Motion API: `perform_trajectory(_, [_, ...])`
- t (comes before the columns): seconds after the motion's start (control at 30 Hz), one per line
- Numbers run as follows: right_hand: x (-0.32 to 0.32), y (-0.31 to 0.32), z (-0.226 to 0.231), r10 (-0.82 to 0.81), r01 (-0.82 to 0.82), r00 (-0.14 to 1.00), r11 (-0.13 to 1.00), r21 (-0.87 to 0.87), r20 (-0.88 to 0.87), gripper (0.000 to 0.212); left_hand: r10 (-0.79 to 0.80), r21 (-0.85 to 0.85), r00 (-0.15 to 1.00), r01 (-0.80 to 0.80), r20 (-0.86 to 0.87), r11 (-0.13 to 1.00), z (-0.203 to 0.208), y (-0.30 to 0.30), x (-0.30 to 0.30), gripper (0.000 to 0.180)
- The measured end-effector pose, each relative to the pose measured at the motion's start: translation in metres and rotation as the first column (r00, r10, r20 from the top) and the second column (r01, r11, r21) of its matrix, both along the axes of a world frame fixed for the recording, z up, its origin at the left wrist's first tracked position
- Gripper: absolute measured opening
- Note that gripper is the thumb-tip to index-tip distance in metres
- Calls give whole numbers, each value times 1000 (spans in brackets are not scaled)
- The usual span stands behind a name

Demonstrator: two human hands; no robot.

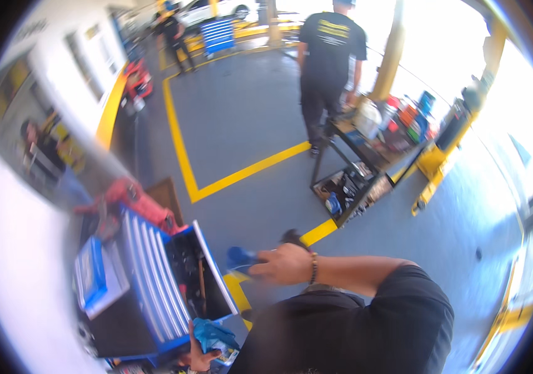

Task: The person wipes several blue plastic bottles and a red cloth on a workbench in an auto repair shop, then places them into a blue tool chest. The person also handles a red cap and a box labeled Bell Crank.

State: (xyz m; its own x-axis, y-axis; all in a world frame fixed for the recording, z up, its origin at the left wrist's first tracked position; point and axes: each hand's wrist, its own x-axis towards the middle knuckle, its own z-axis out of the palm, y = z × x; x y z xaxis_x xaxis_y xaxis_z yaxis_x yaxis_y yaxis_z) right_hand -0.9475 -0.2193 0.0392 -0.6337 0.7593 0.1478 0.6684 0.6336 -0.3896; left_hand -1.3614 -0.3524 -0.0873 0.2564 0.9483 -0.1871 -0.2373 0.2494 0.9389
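My right hand (283, 264), a beaded bracelet at its wrist, reaches across in front of me, its fingers closed on a small blue object (239, 257) with a rounded end. Motion blur hides its exact kind. At the lower edge my left hand (199, 357) holds a crumpled blue cloth-like bundle (212, 331), with something pale under it. Beside both hands is a blue tool chest (143, 274) with silver drawer fronts. One drawer (218, 274) is pulled out, and dark tools lie inside, among them a long brown-handled one (202, 283).
A red jack-like tool (141, 202) lies by the chest's far end; a blue-and-white box (90, 271) sits on top. Ahead right, a dark cart (357, 140) carries bottles. One person (332, 59) stands beside it, another (174, 40) farther off. Yellow lift posts (460, 124) rise at right.
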Motion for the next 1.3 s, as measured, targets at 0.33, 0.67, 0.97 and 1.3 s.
perform_trajectory(0.33, [387, -259, -69, -919, 915, 377, 389, 106, 117, 37, -434, 47, 893, 441, -117, 896, -2, 131, 373, 133])
perform_trajectory(0.67, [656, -305, -26, -984, 998, 58, 64, 28, 166, 37, -734, 47, 646, 756, -212, 652, -9, 154, 622, 137])
perform_trajectory(0.97, [866, -62, 54, -918, 891, 371, 308, 334, -141, 23, -696, 133, 716, 696, -59, 705, 2, 260, 753, 141])
perform_trajectory(1.3, [1061, 249, 3, -760, 761, 618, 643, 88, 202, 22, -215, 420, 840, 450, -498, 788, 13, 300, 897, 138])
